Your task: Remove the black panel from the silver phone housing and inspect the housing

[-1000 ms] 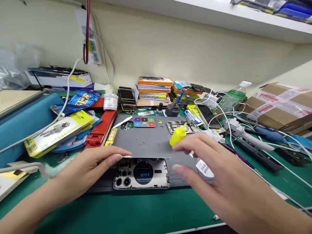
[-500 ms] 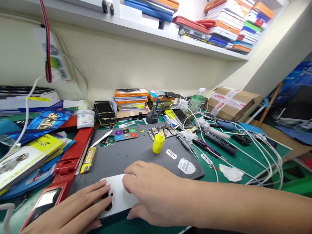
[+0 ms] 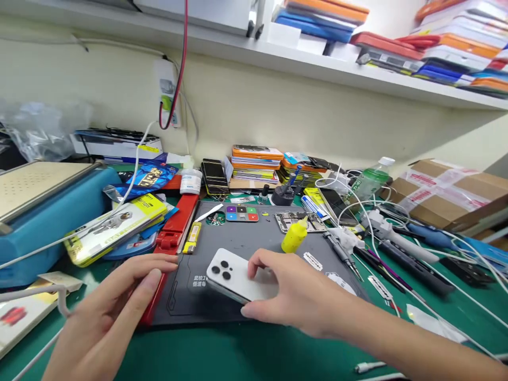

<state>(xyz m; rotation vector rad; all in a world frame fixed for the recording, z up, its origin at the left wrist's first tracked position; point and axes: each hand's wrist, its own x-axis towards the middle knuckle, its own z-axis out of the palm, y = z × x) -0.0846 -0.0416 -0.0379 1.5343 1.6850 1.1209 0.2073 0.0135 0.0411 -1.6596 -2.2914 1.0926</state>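
Note:
A white smartphone (image 3: pixel 234 275) lies back up over the grey work mat (image 3: pixel 182 288), its camera cluster toward the left. My right hand (image 3: pixel 278 291) grips its right part, thumb along the near edge and fingers over the back. Whether the phone touches the mat I cannot tell. My left hand (image 3: pixel 115 312) is apart from it, further left, with fingers stretched out and nothing in them. Beyond the right hand stands a yellow dropper bottle (image 3: pixel 294 236). A razor blade (image 3: pixel 313 261) lies on the mat beside that bottle.
An opened phone board (image 3: pixel 298 222) lies at the mat's back right. A red clamp-like bar (image 3: pixel 174 233) borders its left side. Screwdrivers (image 3: pixel 344 254) and white cables (image 3: pixel 375 238) clutter the right. A blue machine (image 3: pixel 79 211) stands far left, a carton (image 3: pixel 448 193) at the back right.
My left hand has come off the phone and moved left. My right hand now holds the phone with its camera end uncovered and turned. The view has swung left.

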